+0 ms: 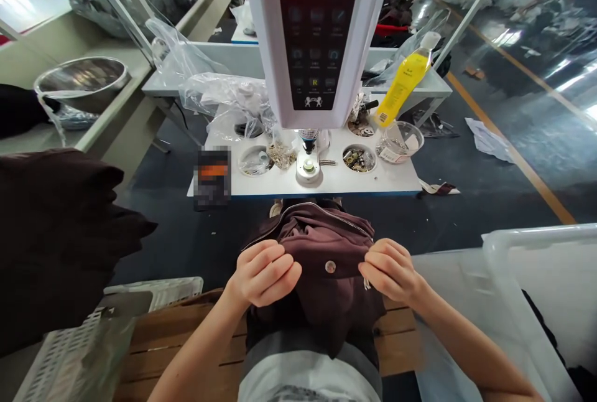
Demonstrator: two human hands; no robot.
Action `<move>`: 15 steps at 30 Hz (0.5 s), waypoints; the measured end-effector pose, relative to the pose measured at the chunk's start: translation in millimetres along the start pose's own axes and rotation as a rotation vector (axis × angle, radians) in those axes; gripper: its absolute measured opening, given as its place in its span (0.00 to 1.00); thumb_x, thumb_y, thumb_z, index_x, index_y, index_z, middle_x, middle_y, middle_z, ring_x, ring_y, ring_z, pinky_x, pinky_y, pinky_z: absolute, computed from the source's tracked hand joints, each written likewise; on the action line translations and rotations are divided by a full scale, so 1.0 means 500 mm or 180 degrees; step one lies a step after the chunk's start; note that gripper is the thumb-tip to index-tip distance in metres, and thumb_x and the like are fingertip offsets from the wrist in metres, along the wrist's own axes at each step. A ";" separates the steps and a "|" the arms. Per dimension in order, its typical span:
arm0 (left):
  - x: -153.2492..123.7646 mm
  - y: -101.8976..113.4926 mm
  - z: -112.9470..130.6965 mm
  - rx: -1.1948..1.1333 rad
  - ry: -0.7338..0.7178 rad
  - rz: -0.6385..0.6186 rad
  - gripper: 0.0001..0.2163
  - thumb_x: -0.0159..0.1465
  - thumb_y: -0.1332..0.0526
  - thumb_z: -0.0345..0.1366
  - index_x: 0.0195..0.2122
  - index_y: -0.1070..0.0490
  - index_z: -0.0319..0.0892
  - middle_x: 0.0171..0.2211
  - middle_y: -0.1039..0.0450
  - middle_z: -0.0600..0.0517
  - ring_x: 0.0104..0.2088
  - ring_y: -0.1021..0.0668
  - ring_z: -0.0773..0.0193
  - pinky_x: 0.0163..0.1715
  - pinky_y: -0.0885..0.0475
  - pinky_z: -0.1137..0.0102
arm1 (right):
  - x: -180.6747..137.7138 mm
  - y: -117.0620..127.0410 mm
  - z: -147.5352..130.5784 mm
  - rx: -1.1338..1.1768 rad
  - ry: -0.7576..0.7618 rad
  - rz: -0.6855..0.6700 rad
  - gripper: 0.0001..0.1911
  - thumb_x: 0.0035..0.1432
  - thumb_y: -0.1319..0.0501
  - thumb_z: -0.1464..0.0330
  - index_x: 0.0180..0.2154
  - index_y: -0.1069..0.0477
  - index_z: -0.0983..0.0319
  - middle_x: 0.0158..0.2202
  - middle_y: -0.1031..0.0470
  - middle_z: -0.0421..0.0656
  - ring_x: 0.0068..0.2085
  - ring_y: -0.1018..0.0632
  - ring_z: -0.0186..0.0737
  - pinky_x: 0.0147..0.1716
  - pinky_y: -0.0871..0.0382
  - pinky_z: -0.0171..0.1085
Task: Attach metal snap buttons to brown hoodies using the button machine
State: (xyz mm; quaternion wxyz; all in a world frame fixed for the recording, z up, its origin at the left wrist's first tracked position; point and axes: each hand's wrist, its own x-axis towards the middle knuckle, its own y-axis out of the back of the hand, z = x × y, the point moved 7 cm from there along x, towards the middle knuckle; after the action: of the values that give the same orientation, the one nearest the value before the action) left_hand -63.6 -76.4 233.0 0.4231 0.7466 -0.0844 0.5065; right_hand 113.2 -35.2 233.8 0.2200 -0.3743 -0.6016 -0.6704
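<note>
A dark maroon garment (326,246) with a zipper lies bunched in my lap, below the white machine table (326,181). A round metal snap button (330,266) shows on its fold between my hands. My left hand (263,274) is closed on the garment's left side. My right hand (389,271) pinches the fabric on the right. The snap press machine (317,28) marked "bretha" stands above, its die (308,167) lit on the table.
Small cups of metal parts (359,159) sit in the table, with a clear dish (400,140) and a yellow bottle (403,81). A dark fabric pile (56,234) lies left, over white baskets (69,352). A clear plastic bin (536,290) stands right. A steel bowl (84,81) rests far left.
</note>
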 end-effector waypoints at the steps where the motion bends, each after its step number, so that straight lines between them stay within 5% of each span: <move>1: -0.003 0.000 -0.001 0.0007 -0.0001 0.0004 0.07 0.55 0.42 0.23 0.25 0.32 0.42 0.23 0.32 0.55 0.26 0.29 0.68 0.26 0.28 0.71 | 0.000 -0.002 0.002 0.0006 0.0002 0.0007 0.08 0.51 0.44 0.79 0.28 0.35 0.60 0.24 0.32 0.39 0.25 0.33 0.31 0.22 0.35 0.32; 5: 0.001 -0.004 -0.006 -0.0081 0.0389 -0.0156 0.07 0.55 0.42 0.23 0.28 0.32 0.44 0.24 0.30 0.55 0.30 0.27 0.68 0.32 0.29 0.71 | 0.003 -0.005 -0.009 0.0162 -0.0130 -0.0025 0.09 0.52 0.44 0.79 0.29 0.34 0.60 0.25 0.31 0.40 0.26 0.31 0.32 0.24 0.34 0.34; 9: 0.005 -0.041 0.012 -0.0374 0.1189 -0.1370 0.17 0.57 0.47 0.25 0.47 0.33 0.40 0.43 0.26 0.44 0.47 0.27 0.58 0.47 0.31 0.61 | 0.027 -0.016 -0.076 0.0720 -0.0112 -0.0475 0.06 0.53 0.43 0.78 0.29 0.33 0.61 0.24 0.31 0.41 0.25 0.30 0.34 0.24 0.35 0.35; 12: -0.018 -0.043 0.039 -0.1051 0.1271 -0.1791 0.21 0.57 0.50 0.24 0.51 0.35 0.40 0.39 0.24 0.47 0.40 0.23 0.61 0.41 0.28 0.66 | 0.041 -0.038 -0.108 0.1101 -0.0166 -0.1032 0.04 0.55 0.41 0.73 0.35 0.32 0.62 0.26 0.29 0.40 0.27 0.29 0.33 0.27 0.33 0.34; 15: -0.087 -0.021 -0.004 -0.1562 0.2167 -0.1673 0.20 0.56 0.50 0.23 0.48 0.33 0.42 0.38 0.23 0.48 0.37 0.22 0.63 0.37 0.26 0.70 | 0.013 -0.072 -0.042 0.1129 -0.1020 -0.1336 0.24 0.53 0.38 0.59 0.49 0.37 0.61 0.42 0.27 0.47 0.44 0.27 0.40 0.43 0.32 0.40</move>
State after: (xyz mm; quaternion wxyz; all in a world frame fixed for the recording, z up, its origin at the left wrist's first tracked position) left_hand -80.0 -81.7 191.6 0.7034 0.4131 0.1329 0.5629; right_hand 77.3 -48.0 216.0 0.0412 -0.2987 -0.8003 -0.5184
